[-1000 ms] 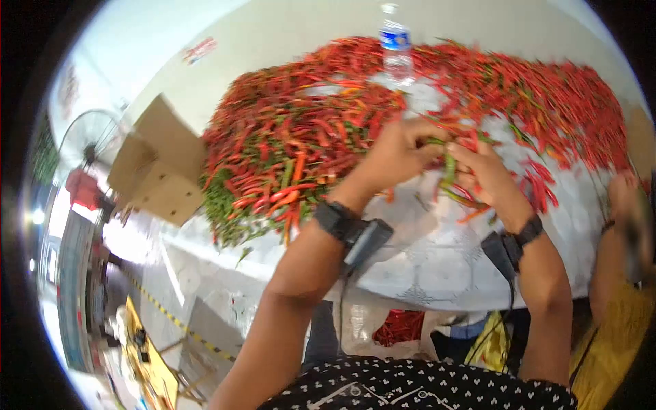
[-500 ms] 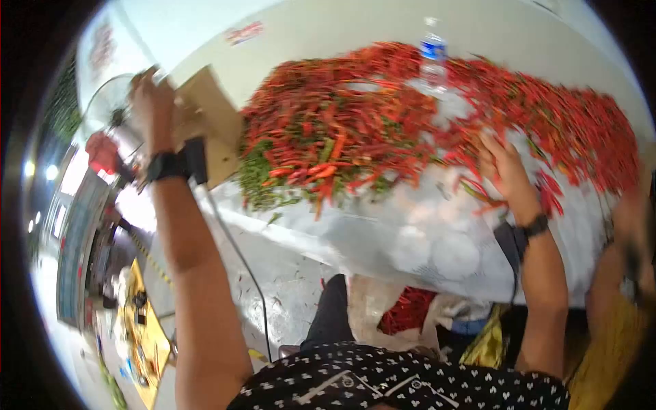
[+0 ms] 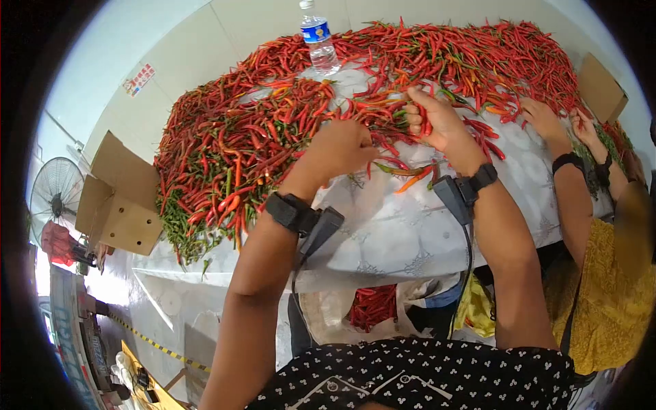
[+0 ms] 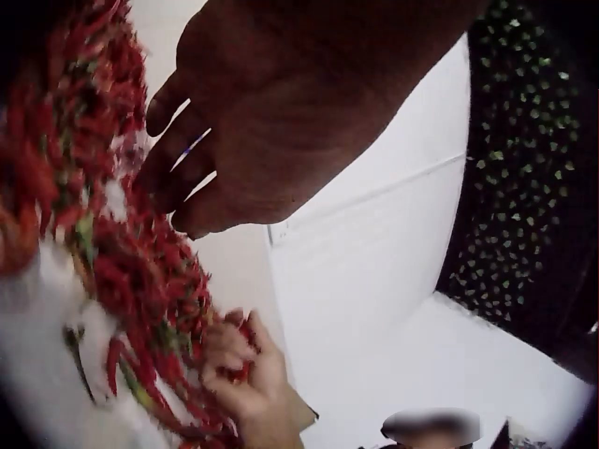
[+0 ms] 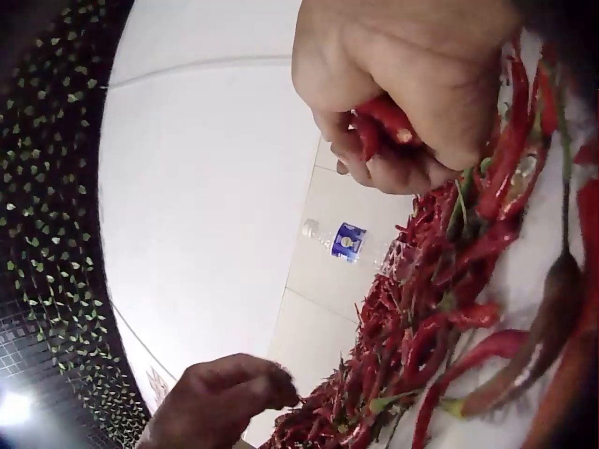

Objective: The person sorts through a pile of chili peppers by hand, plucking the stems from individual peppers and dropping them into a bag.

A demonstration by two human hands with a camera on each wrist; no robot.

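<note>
Above the near edge of the chilli heap (image 3: 239, 140), the left hand (image 3: 338, 152) hovers; in the left wrist view the hand (image 4: 281, 122) has relaxed, slightly spread fingers holding nothing. The right hand (image 3: 444, 130), to its right, grips red chillies in its curled fingers with the thumb raised. From the right wrist, the hand (image 5: 402, 75) wraps round the red chillies (image 5: 382, 123), their ends showing between palm and fingers. Below the hands, an orange chilli (image 3: 414, 180) and a few others lie loose on the white cloth (image 3: 383, 239).
A water bottle (image 3: 319, 41) stands among the chillies at the back. An open cardboard box (image 3: 130, 219) is at the left, a fan (image 3: 56, 195) beyond it. Another person's hand (image 3: 544, 121) reaches in at the right. Under the table edge is a sack of red chillies (image 3: 373, 307).
The left hand has come back from over the cardboard box to the table, near the right hand. The right hand's fingers are now curled round red chillies. The head view has shifted.
</note>
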